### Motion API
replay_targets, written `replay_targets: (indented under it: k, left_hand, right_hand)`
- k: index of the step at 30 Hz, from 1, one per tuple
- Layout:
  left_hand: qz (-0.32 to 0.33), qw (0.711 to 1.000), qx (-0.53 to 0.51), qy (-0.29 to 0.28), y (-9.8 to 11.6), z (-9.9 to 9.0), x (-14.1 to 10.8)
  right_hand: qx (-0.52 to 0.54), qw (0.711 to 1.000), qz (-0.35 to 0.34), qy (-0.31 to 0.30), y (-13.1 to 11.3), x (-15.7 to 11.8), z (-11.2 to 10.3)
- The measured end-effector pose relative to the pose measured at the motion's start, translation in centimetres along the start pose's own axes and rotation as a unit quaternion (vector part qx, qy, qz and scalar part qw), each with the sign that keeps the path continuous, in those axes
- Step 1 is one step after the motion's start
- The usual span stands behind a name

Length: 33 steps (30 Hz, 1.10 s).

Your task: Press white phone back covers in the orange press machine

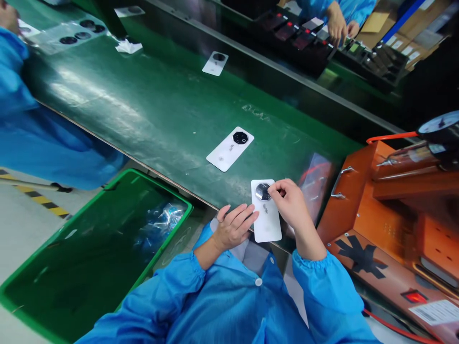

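Note:
A white panel (pixel 267 222) with a dark octagonal camera area lies at the near edge of the green bench. My left hand (pixel 234 224) rests at the panel's left side, fingers stretched out and fingertips at its edge. At the upper right of the panel, my right hand (pixel 291 200) has thumb and index finger pinched at the rim of the octagon; whatever they hold is too small to make out. Further up the bench lies a second white panel (pixel 227 155) with a black octagon, and beyond it a third white panel (pixel 212 67).
An orange machine (pixel 362 200) with a gauge stands at the right. Below left is a green bin (pixel 107 248) with clear plastic inside. A person's blue sleeve (pixel 14 71) is at the left; another person's hands (pixel 337 24) work across the bench.

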<state>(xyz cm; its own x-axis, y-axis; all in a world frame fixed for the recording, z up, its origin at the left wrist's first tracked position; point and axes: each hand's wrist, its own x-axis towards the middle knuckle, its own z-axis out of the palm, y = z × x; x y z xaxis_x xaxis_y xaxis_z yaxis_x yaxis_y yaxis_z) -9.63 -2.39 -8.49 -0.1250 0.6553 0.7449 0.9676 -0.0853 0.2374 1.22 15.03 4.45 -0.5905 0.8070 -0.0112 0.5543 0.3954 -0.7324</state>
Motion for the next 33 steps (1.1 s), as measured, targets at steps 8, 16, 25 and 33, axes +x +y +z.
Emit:
replay_targets:
  k: [8, 16, 25, 33]
  left_hand:
    - [-0.011, 1.000, -0.001, -0.023, 0.1, -0.3, 0.0]
    - [-0.026, 0.998, -0.013, -0.049, 0.0, 0.0, -0.7]
    - [-0.025, 0.999, -0.003, -0.028, 0.3, -0.1, -0.3]
    - [-0.035, 0.999, -0.022, -0.024, 0.4, -0.3, -0.2]
  right_hand:
    - [-0.038, 0.999, -0.004, 0.014, 0.4, 0.1, 0.1]
    - [-0.060, 0.998, -0.003, 0.026, 0.6, 0.2, 0.1]
    - [-0.073, 0.996, -0.004, 0.041, 0.4, -0.1, 0.3]
    - [-0.125, 0.985, -0.061, 0.102, -0.3, -1.3, 0.2]
